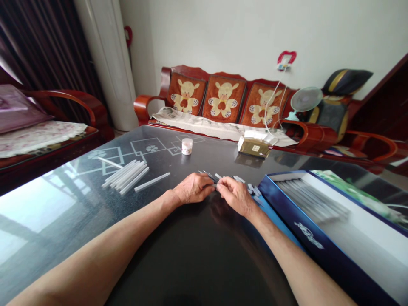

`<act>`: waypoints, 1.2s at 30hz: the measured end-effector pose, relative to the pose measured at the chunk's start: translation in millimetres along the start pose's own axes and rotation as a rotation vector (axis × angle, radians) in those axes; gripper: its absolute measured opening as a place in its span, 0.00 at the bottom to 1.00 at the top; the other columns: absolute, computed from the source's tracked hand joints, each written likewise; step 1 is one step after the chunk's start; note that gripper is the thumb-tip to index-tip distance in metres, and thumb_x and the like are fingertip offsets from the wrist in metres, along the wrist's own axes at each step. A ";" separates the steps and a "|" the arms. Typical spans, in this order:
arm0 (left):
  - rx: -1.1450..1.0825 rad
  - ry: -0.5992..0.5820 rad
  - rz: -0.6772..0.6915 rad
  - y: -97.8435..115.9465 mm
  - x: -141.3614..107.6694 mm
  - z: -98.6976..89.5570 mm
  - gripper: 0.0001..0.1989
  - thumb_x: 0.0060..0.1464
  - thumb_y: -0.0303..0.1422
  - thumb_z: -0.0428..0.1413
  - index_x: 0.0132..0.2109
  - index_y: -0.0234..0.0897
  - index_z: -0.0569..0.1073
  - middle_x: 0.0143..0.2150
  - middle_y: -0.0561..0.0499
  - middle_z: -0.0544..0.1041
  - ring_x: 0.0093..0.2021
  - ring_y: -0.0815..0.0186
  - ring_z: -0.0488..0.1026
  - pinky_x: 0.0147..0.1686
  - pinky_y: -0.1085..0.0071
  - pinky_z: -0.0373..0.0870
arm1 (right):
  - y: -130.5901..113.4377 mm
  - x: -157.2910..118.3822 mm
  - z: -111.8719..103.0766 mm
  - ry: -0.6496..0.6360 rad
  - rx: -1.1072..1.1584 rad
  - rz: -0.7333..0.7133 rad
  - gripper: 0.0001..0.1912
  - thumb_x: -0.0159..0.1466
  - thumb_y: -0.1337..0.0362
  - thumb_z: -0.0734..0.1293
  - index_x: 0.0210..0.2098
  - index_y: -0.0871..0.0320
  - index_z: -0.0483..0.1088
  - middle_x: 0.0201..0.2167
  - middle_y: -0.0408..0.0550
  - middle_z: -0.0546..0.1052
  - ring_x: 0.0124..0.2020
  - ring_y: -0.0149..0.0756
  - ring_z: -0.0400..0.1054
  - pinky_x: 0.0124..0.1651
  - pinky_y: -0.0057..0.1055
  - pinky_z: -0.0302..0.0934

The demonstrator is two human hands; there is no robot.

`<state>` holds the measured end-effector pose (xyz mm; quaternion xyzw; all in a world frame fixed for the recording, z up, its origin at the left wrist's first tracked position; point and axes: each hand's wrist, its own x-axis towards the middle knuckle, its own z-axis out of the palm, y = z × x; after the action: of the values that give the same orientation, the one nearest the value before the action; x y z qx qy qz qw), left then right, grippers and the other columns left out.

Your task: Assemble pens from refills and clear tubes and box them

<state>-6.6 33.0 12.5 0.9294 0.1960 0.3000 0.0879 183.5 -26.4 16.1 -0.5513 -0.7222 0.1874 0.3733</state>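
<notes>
On my head feed, the left hand (193,188) and right hand (236,196) sit together, fingertips closed on slim pale sticks (219,180), mostly hidden by the fingers. On the glossy glass worktop (197,238), smooth white rods (124,176) lie in a loose bundle to the left. To the right, a blue box (280,197), cut off by the frame, holds grey sticks (306,197).
</notes>
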 end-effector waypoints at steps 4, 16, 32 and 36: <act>0.000 -0.011 -0.003 -0.1 0.0 -0.5 0.14 0.63 0.34 0.48 0.35 0.35 0.75 0.30 0.49 0.72 0.32 0.67 0.71 0.32 0.74 0.66 | -4.1 -0.4 -1.2 -0.032 -0.011 -0.001 0.14 0.64 0.56 0.60 0.28 0.56 0.71 0.24 0.43 0.76 0.27 0.34 0.70 0.33 0.28 0.60; 0.210 0.208 -0.043 3.5 -0.5 -3.0 0.16 0.61 0.41 0.50 0.43 0.34 0.75 0.42 0.42 0.75 0.42 0.60 0.71 0.45 0.64 0.66 | -6.9 4.5 6.6 0.132 0.078 0.181 0.16 0.61 0.52 0.62 0.28 0.57 0.72 0.24 0.46 0.77 0.21 0.32 0.68 0.27 0.27 0.60; -1.308 0.238 -0.753 4.9 10.9 -2.8 0.17 0.45 0.26 0.57 0.46 0.32 0.72 0.36 0.45 0.77 0.27 0.71 0.71 0.27 0.74 0.70 | -33.0 -8.4 32.0 -0.321 0.417 0.229 0.18 0.63 0.52 0.61 0.29 0.61 0.71 0.26 0.47 0.78 0.19 0.25 0.66 0.23 0.22 0.56; -1.100 0.253 -0.747 -2.2 10.4 -2.5 0.21 0.45 0.25 0.52 0.49 0.32 0.72 0.32 0.51 0.75 0.21 0.75 0.63 0.19 0.78 0.61 | -28.8 -0.1 -9.1 -0.291 0.077 0.165 0.16 0.62 0.55 0.62 0.29 0.58 0.75 0.23 0.44 0.77 0.19 0.28 0.66 0.24 0.24 0.56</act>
<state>-1.1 39.4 19.3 0.5771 0.3314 0.4119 0.6224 171.4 -37.1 41.6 -0.5610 -0.7134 0.3226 0.2689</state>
